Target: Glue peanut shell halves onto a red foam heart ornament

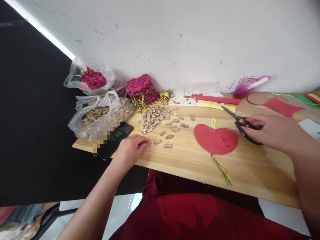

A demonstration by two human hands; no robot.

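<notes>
My right hand point(271, 131) holds a pair of scissors point(233, 115) with black handles, the blades a little apart and pointing up and left. My left hand point(131, 146) is low over the table's front edge, thumb and fingertips pinched together; whatever is between them is too small to make out. Just right of those fingertips lie several whole peanuts point(168, 145). Behind them is a pile of split peanut shells point(153, 116). Between my hands a red paper heart point(215, 138) lies flat, with a yellow-green loop point(213, 123) on top and a tassel point(222, 169) below.
A black phone point(116, 140) lies left of my left hand. Behind it stand plastic bags, one holding peanut shells point(96, 114). Purple shell pieces point(141, 87) are stacked by the wall. Rolled red paper point(217, 99), a cup of purple liquid point(242, 87) and paper scraps line the back.
</notes>
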